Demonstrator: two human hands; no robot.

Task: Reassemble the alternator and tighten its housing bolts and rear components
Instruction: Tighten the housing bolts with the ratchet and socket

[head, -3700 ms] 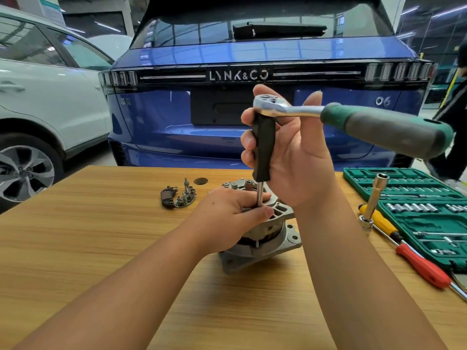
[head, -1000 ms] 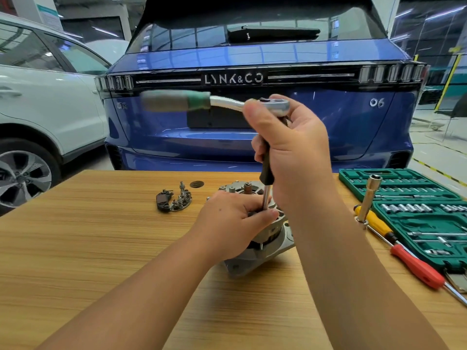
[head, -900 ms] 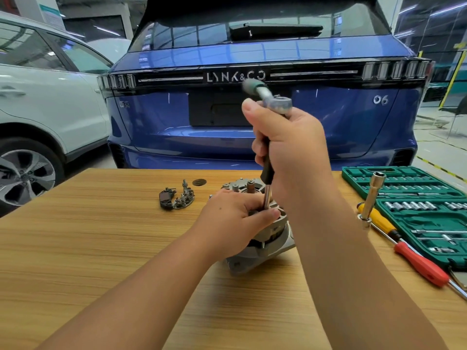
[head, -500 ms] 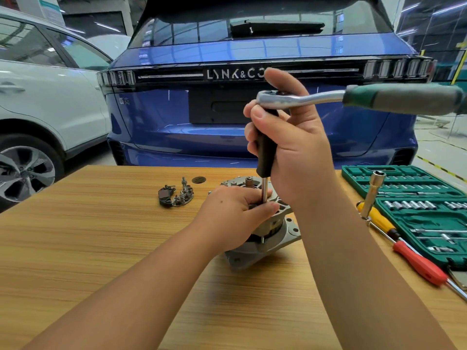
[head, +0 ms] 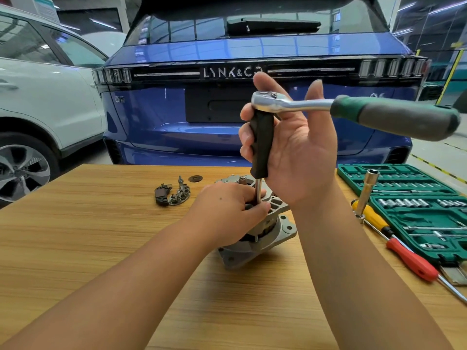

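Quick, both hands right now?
Left hand: grips the alternator.
Right hand: grips the black extension handle under the ratchet.

Single head view; looks forward and down over wooden table; forearms close; blue car behind

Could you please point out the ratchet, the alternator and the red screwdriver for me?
ratchet (head: pixel 271 103): head view, on its chrome head.
alternator (head: pixel 286 229): head view, on its lower housing flange.
red screwdriver (head: pixel 412 260): head view, on its red handle.
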